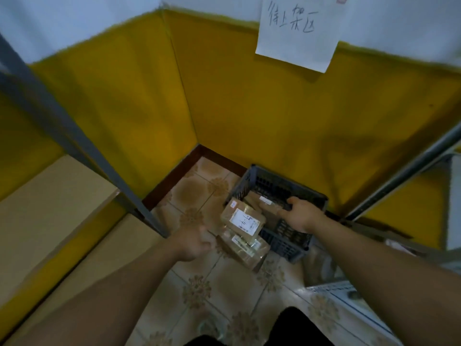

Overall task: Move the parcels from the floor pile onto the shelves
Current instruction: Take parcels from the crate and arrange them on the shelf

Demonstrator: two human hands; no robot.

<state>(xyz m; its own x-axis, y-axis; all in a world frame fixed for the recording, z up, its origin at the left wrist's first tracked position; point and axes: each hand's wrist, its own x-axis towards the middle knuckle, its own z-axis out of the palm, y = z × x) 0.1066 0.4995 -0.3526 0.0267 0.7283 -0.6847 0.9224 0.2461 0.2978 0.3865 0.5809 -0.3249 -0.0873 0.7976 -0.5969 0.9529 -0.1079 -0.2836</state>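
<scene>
Grey crate [284, 242] sits on the tiled floor [199, 283] in the yellow corner with one parcel [260, 202] inside; two more parcels [243, 221] are stacked on the floor right against it. Right hand [303, 216] is down in the crate, fingers stretched out onto the inside parcel, not clamped; left hand [194, 243] is loosely curled just beside the stack, too blurry to tell if it's gripping.

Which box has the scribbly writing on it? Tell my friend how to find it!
Find the corner of the yellow wall, where a dark grey crate sits on the tiled floor. A brown parcel rests against the crate's left side. Unlike the lower parcel and the parcel inside the crate, its big white label has black handwriting.
</scene>
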